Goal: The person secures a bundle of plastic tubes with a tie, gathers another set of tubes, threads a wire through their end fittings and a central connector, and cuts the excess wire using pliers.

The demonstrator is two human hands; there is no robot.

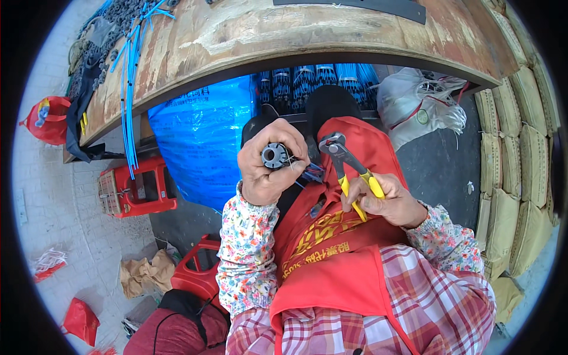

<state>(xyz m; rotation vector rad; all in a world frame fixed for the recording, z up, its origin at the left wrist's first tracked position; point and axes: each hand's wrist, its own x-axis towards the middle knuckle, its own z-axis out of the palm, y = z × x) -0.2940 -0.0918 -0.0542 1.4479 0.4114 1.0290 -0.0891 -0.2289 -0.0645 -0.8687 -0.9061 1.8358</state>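
My left hand is raised over my lap and closed around a small dark grey round part with a hollow centre; thin blue and white wires stick out of it to the right. My right hand grips the yellow handles of a pair of pliers, whose dark metal jaws point up and left, close to the wires but apart from the round part. Below both hands lies my red apron.
A worn wooden table spans the top, with blue cords hanging off its left end. Under it are a blue plastic sack, bundled blue cables and a white bag. Red stools stand at left, stacked sacks at right.
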